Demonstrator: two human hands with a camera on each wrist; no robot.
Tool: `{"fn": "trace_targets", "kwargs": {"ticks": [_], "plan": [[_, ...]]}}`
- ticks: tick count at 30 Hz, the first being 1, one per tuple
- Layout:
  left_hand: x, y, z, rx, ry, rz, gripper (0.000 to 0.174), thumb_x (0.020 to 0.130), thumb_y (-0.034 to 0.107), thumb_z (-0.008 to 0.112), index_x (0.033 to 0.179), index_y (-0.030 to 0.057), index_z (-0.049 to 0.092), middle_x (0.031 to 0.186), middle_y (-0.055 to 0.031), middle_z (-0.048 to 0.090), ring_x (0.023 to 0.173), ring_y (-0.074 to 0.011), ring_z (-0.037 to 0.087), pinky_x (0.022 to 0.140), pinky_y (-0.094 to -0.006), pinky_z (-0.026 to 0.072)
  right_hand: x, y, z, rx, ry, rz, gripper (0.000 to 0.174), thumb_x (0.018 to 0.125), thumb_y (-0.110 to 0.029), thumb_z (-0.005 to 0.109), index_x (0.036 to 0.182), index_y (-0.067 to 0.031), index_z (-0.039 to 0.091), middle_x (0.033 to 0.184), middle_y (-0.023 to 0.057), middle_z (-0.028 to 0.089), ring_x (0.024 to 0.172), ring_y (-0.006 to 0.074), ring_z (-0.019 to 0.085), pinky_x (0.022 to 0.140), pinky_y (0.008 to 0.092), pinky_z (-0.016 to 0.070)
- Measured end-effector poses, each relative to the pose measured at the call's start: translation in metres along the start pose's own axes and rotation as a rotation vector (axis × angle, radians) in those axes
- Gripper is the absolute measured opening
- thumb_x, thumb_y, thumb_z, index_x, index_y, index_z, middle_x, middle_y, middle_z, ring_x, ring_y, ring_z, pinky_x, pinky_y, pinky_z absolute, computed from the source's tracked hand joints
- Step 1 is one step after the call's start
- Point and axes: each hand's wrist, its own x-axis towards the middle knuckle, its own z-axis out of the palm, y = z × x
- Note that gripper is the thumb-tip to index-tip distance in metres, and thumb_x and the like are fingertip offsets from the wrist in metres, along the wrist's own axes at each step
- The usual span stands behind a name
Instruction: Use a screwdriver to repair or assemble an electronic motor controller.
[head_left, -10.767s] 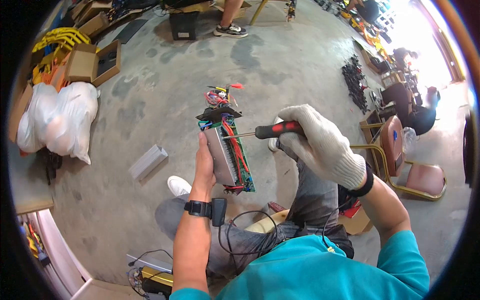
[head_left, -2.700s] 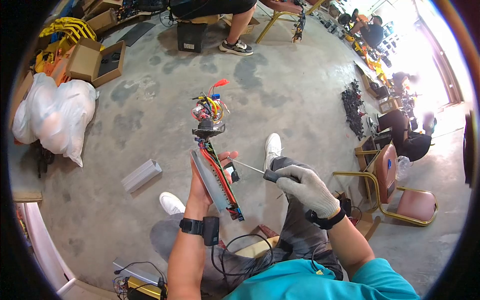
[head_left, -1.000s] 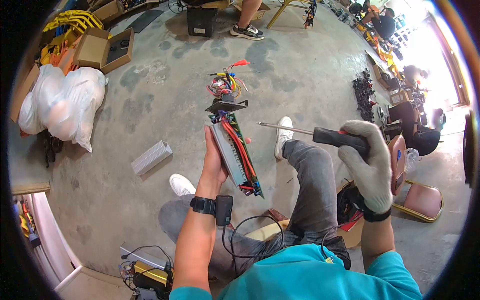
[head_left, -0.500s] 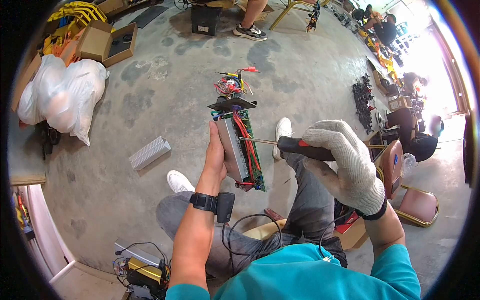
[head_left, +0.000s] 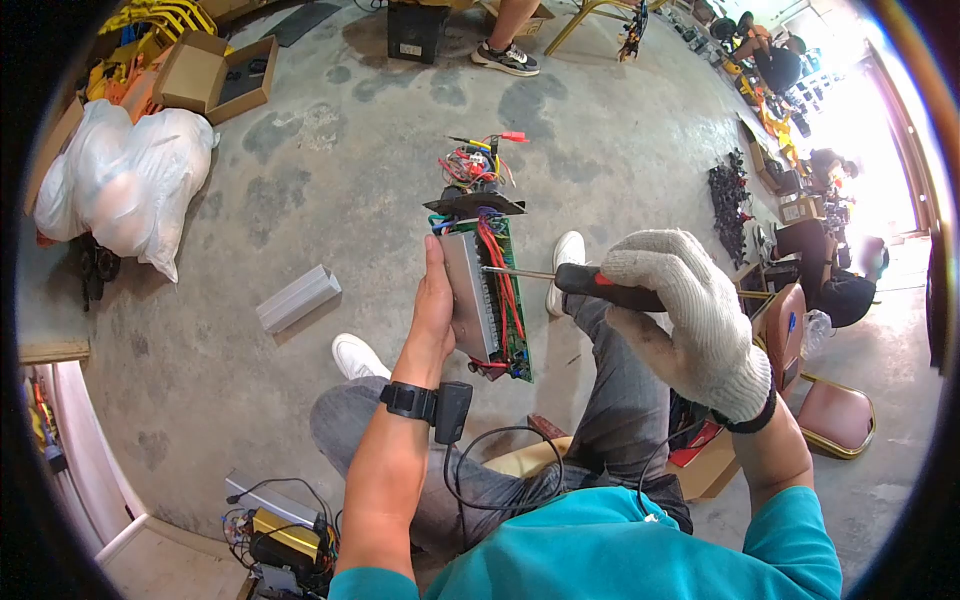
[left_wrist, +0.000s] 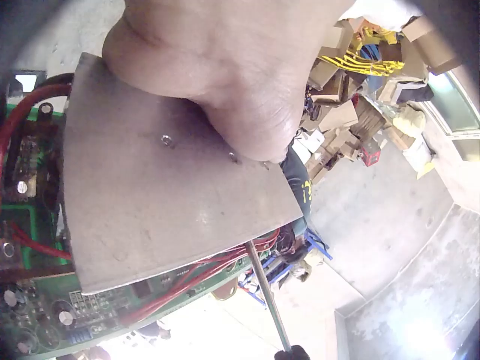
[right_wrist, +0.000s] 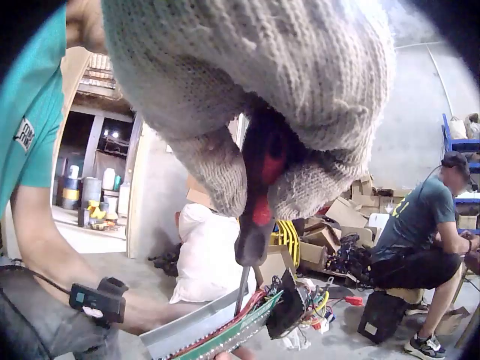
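The bare left hand (head_left: 433, 305) grips a circuit board assembly, its fingers mostly hidden behind it. A grey metal plate (head_left: 468, 300) covers its left side, and red wires (head_left: 503, 270) run along the green board. A black end plate (head_left: 475, 205) and a bundle of wires stick out at the top. In a white glove, the right hand (head_left: 690, 320) holds a screwdriver (head_left: 608, 287) by its black and red handle. The shaft's tip meets the inner edge of the plate. In the left wrist view the shaft (left_wrist: 268, 296) passes behind the plate (left_wrist: 180, 195).
A grey metal casing (head_left: 299, 298) lies on the floor left of the hands. White bags (head_left: 125, 190) and an open carton (head_left: 215, 80) stand at the left. Chairs are at the right. In the right wrist view another person (right_wrist: 420, 240) sits near a black box (right_wrist: 381, 316).
From a second ago, the right hand has come left and the screwdriver tip now meets the assembly. The left hand has turned the assembly so more of the metal plate faces up.
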Motion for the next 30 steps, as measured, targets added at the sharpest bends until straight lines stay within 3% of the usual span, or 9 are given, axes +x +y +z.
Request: {"fn": "trace_targets", "kwargs": {"ticks": [14, 17, 20, 22, 25, 29, 30], "plan": [[0.0036, -0.0038, -0.0019, 0.019, 0.01, 0.019, 0.084, 0.106, 0.075, 0.032, 0.139, 0.0034, 0.061, 0.125, -0.011, 0.072, 0.112, -0.0194, 0.069, 0.102, -0.0353, 0.0531, 0.0048, 0.0024, -0.0007, -0.009, -0.036, -0.016, 0.044, 0.078, -0.002, 0.08, 0.119, -0.0101, 0.067, 0.115, 0.0144, 0.066, 0.106, 0.041, 0.065, 0.088, 0.0477, 0.0548], [0.0024, -0.0028, -0.0007, 0.012, -0.001, 0.024, 0.084, 0.105, 0.075, 0.033, 0.138, 0.0032, 0.062, 0.125, -0.0112, 0.072, 0.113, -0.0195, 0.069, 0.102, -0.0355, 0.053, 0.0068, 0.0008, -0.0035, -0.072, -0.049, -0.036, 0.046, 0.075, 0.003, 0.084, 0.116, -0.0053, 0.067, 0.116, 0.0155, 0.067, 0.106, 0.0361, 0.068, 0.086, 0.0427, 0.0575], [0.0005, -0.0012, 0.0009, 0.02, 0.015, 0.003, 0.084, 0.105, 0.075, 0.032, 0.137, 0.003, 0.063, 0.124, -0.0114, 0.072, 0.112, -0.0197, 0.069, 0.101, -0.0355, 0.0534, 0.0065, -0.0007, -0.0024, -0.051, -0.051, -0.044, 0.045, 0.077, 0.002, 0.083, 0.118, -0.0053, 0.066, 0.116, 0.0158, 0.066, 0.106, 0.0365, 0.068, 0.087, 0.0427, 0.0573], [0.0011, -0.0012, 0.0005, 0.016, 0.006, 0.008, 0.085, 0.105, 0.075, 0.032, 0.136, 0.0025, 0.064, 0.123, -0.012, 0.073, 0.111, -0.0201, 0.07, 0.1, -0.0359, 0.0541, 0.0049, -0.0044, 0.0018, 0.0, -0.052, 0.17, 0.048, 0.084, -0.003, 0.077, 0.129, -0.0098, 0.062, 0.113, 0.0162, 0.065, 0.102, 0.0442, 0.068, 0.082, 0.0476, 0.0577], [0.0, 0.0005, 0.0021, 0.037, 0.015, 0.02, 0.085, 0.105, 0.075, 0.033, 0.135, 0.0018, 0.064, 0.121, -0.0128, 0.073, 0.108, -0.0205, 0.071, 0.097, -0.0357, 0.0559, 0.008, -0.0067, -0.0002, 0.01, 0.049, 0.037, 0.051, 0.086, -0.003, 0.075, 0.134, -0.0097, 0.058, 0.111, 0.0168, 0.064, 0.1, 0.0438, 0.069, 0.079, 0.0467, 0.059], [-0.0002, 0.0001, 0.0032, 0.03, 0.018, 0.019, 0.086, 0.105, 0.075, 0.032, 0.135, 0.0011, 0.064, 0.12, -0.0134, 0.073, 0.105, -0.0206, 0.072, 0.095, -0.0353, 0.0574, 0.003, 0.0004, -0.0018, 0.005, -0.06, 0.038, 0.053, 0.087, -0.003, 0.074, 0.135, -0.008, 0.055, 0.116, 0.0183, 0.062, 0.1, 0.0432, 0.07, 0.082, 0.0464, 0.0589], [-0.0013, 0.0017, 0.0045, 0.035, 0.024, 0.021, 0.086, 0.105, 0.075, 0.032, 0.134, 0.0011, 0.064, 0.119, -0.0133, 0.074, 0.104, -0.0205, 0.073, 0.094, -0.035, 0.0579, 0.0032, -0.0018, -0.0013, -0.026, -0.083, 0.127, 0.053, 0.087, -0.003, 0.074, 0.135, -0.0077, 0.054, 0.118, 0.0187, 0.062, 0.1, 0.0429, 0.07, 0.082, 0.0465, 0.0588]]}}
